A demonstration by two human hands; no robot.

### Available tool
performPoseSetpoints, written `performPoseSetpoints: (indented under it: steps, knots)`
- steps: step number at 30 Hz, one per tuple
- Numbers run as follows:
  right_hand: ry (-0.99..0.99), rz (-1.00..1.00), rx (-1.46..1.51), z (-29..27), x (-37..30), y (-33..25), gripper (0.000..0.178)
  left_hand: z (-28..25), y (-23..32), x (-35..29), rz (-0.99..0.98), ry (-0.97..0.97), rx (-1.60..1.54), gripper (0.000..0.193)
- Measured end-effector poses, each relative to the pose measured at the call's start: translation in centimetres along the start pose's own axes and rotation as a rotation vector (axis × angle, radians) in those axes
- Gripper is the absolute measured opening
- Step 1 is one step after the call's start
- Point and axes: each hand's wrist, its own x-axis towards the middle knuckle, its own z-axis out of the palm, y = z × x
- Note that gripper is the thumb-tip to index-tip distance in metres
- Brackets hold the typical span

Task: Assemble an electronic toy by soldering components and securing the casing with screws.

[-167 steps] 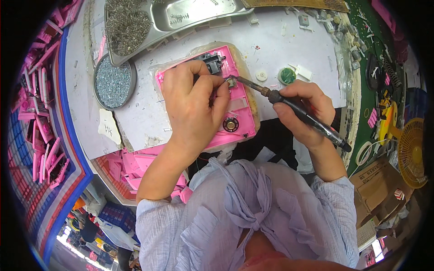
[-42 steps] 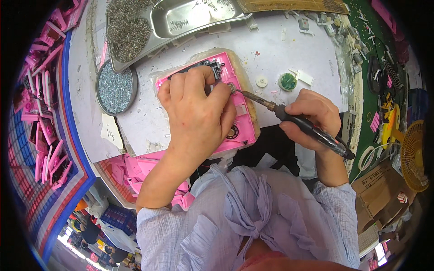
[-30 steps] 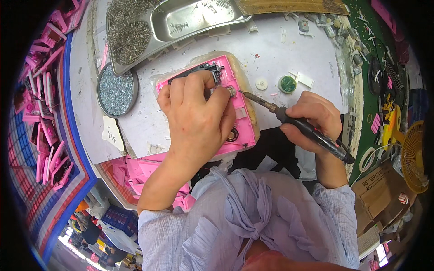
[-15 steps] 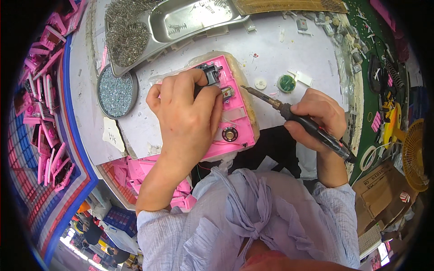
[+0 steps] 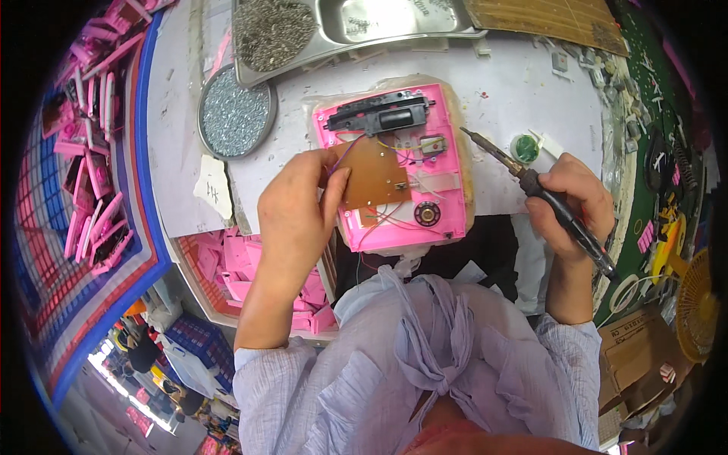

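A brown circuit board lies over the open pink plastic housing, its left edge pinched between the thumb and fingers of my left hand. A purple wire passes by those fingertips. Above the board sits a black mechanism; a small motor and a round speaker are on the right side of the housing, with thin wires around them. My right hand grips a soldering iron by its black handle. Its tip points up and left, just right of the housing, apart from it.
A round dish of small metal parts stands left, below a steel tray with more metal parts. A small green-filled pot is near the iron. Pink casings fill a box at lower left. A yellow fan stands right.
My left hand has left the black mechanism and moved down to the left, now holding the circuit board, which lies over the housing. The soldering iron stays beside the housing. The whole view has shifted.
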Motion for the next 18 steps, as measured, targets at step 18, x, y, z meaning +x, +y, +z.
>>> performPoseSetpoints:
  steps: [18]
  knots:
    - [0.012,0.272,0.268,8.9,6.4,-2.5,0.057,2.6,2.5,2.8,-0.215,0.014,-1.125,0.012]
